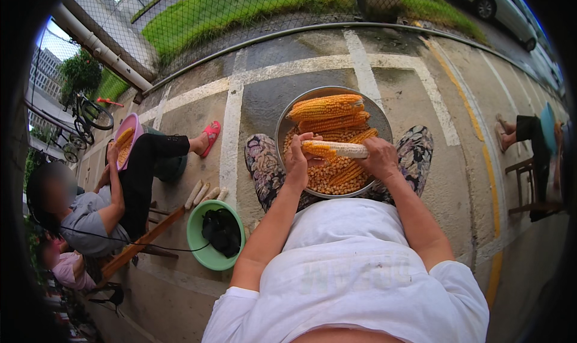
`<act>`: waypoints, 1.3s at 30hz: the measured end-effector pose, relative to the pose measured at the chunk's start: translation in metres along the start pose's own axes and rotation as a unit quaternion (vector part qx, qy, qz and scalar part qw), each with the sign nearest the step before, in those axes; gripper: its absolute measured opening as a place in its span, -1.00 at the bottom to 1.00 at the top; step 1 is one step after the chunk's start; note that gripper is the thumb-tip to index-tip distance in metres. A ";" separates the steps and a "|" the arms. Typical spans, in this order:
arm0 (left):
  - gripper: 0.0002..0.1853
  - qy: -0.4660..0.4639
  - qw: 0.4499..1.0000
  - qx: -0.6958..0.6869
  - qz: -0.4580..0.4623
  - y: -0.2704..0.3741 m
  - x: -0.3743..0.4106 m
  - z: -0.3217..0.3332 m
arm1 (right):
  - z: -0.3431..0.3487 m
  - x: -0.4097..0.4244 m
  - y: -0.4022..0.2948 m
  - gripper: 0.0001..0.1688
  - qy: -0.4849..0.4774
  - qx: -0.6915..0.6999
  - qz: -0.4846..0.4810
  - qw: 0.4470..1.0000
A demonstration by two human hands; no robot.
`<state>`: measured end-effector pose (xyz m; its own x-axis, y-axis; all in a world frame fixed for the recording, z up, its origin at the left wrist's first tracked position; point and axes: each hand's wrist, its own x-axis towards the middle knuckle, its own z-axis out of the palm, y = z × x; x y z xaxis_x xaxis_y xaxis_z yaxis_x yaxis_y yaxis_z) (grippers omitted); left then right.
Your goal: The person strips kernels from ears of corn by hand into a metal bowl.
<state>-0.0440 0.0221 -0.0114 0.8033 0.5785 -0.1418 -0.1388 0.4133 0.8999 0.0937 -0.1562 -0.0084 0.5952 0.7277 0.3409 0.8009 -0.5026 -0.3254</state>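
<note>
Between them, my left hand (298, 159) and my right hand (379, 157) hold a corn cob (338, 149) level over a metal mesh sieve basket (384, 113) on my lap. Kernels remain on the cob's left part, while its right part is bare and white. My left fingers are around the kernel-covered end; my right hand grips the bare end. In the basket, loose corn kernels (331, 183) cover the bottom. Full ears of corn (328, 107) lie at the far side, and others rest under and beside my right hand.
Left of me stands a green plastic basin (193, 241) holding a black item (222, 231). Bare cobs (203, 193) lie on the pavement beyond it. A seated person (97, 221) handles corn in a pink basin (130, 129). Another person sits at far right with a blue basin (548, 126). A mesh fence (252, 9) runs ahead.
</note>
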 end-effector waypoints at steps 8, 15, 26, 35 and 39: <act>-0.76 -0.041 0.999 -0.004 -0.004 0.000 0.004 -0.006 | 0.003 0.000 0.002 -0.60 0.006 0.003 -0.006 1.000; -0.77 -0.059 0.997 -0.047 -0.003 -0.004 0.005 -0.009 | -0.002 0.000 -0.001 -0.69 -0.003 -0.002 -0.006 1.000; -0.77 -0.035 0.999 -0.032 0.016 -0.008 0.006 -0.009 | -0.001 0.000 0.000 -0.68 -0.015 -0.007 -0.007 1.000; -0.75 0.000 1.000 -0.021 -0.009 -0.004 0.004 -0.004 | -0.001 0.001 -0.001 -0.67 -0.004 -0.009 -0.016 1.000; -0.72 -0.029 0.990 -0.136 -0.037 0.000 0.004 -0.009 | -0.002 0.000 -0.002 -0.66 -0.012 -0.005 0.001 1.000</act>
<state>-0.0465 0.0305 -0.0156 0.8482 0.5007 -0.1727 -0.2222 0.6324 0.7421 0.0923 -0.1555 -0.0061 0.5945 0.7382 0.3187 0.8008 -0.5080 -0.3172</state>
